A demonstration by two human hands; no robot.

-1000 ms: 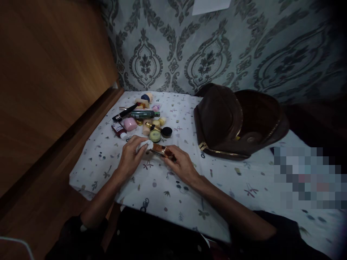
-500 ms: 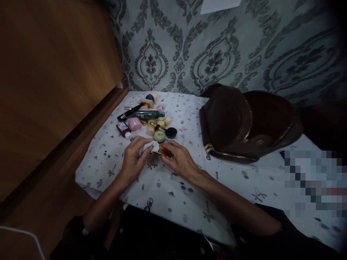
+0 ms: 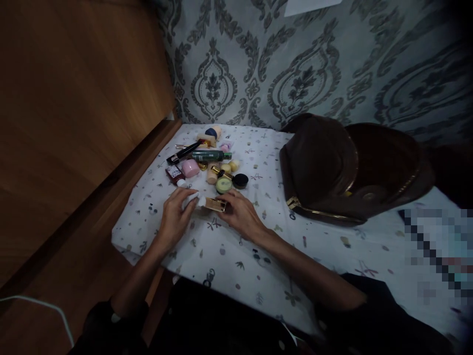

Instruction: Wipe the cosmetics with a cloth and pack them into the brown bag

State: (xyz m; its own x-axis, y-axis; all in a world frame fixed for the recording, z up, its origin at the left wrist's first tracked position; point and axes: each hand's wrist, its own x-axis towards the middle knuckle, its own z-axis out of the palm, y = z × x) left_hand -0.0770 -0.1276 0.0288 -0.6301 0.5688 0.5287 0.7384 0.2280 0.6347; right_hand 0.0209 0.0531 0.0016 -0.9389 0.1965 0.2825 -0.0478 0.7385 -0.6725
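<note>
The table [image 3: 236, 296] is covered with a white cloth [image 3: 273, 264], printed with small plants. On its left part lie close together a green bottle [image 3: 209, 156], a pink container [image 3: 190, 168], a dark red bottle [image 3: 174, 174], a pale green jar [image 3: 223, 185] and a round black case [image 3: 240, 181]; to the right rests a brown bag [image 3: 318, 167]

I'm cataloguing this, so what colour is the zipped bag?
The zipped bag is dark brown, seen in the head view.

On your worktop [image 3: 232, 278], the cosmetics [image 3: 210, 156] lie at far left, the bag [image 3: 321, 167] right; nearer you, the case [image 3: 214, 204] is between your left hand [image 3: 175, 215] and right hand [image 3: 242, 214].
</note>
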